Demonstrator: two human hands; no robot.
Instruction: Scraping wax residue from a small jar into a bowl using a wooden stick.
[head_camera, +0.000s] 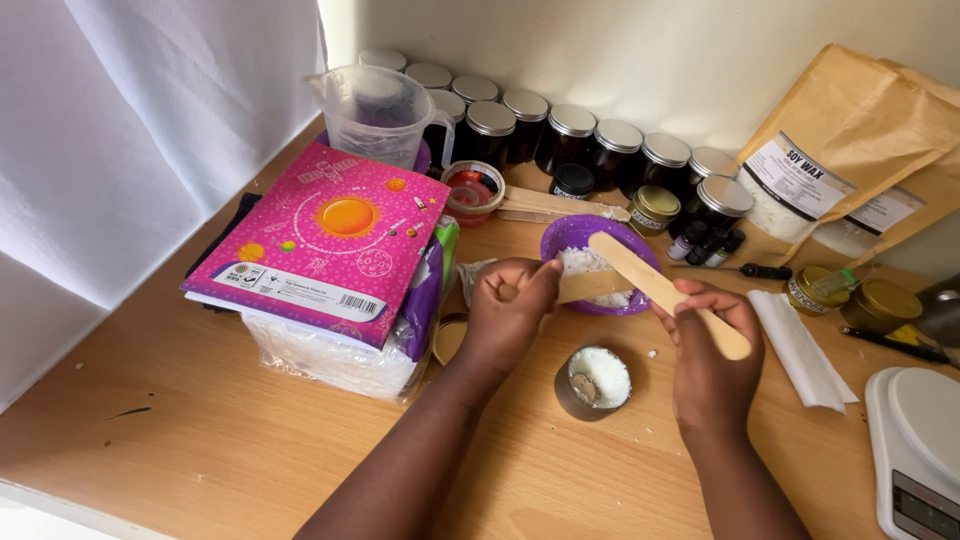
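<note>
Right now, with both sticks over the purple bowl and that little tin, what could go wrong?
The small tin already looks heaped with white flakes, so more could spill onto the table; a few flakes lie beside it. The left hand and right hand each hold a wooden stick above the purple bowl, and flakes may drop between bowl and tin. The open gold-lidded jars nearby could be knocked.

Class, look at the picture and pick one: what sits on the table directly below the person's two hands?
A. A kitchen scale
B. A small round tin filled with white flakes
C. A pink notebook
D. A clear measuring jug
B: the small round tin of white flakes sits on the table just below the left hand and right hand, each of which holds a wooden stick.
</note>
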